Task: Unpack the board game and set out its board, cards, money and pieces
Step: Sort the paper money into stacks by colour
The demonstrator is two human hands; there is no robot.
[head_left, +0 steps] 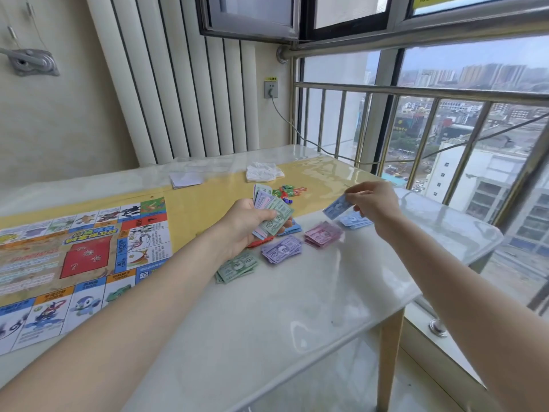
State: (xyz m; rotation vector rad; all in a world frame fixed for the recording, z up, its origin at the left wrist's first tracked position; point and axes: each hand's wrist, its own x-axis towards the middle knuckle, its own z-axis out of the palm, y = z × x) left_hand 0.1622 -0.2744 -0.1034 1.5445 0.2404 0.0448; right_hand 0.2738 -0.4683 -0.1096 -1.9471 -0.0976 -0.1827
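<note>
Blue note (337, 210) between right fingers (358, 200)

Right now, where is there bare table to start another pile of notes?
Bare table lies near the front edge, this side of the green pile and purple pile. It is crowded around the pink pile and blue pile.

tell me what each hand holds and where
Left hand grips a mixed wad of notes at its lower end; right hand pinches one blue note by its upper corner.
</note>
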